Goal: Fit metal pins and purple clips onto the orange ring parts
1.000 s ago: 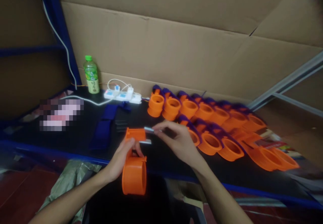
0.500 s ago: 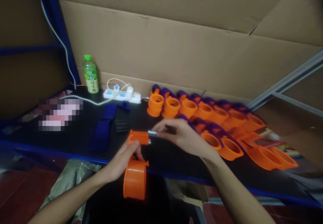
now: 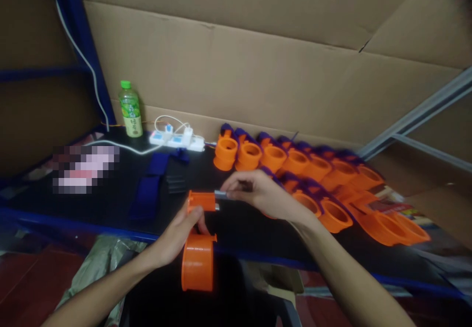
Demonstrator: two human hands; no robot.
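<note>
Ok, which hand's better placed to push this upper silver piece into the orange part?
Probably the right hand: it pinches the upper silver piece, whose tip is at the edge of the orange part. The left hand grips the orange part itself, so it seems better suited to bracing.

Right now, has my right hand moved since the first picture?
Yes: judged against the front row of orange holders, the right hand has shifted rightward at the wrist, hiding more of them.
</note>
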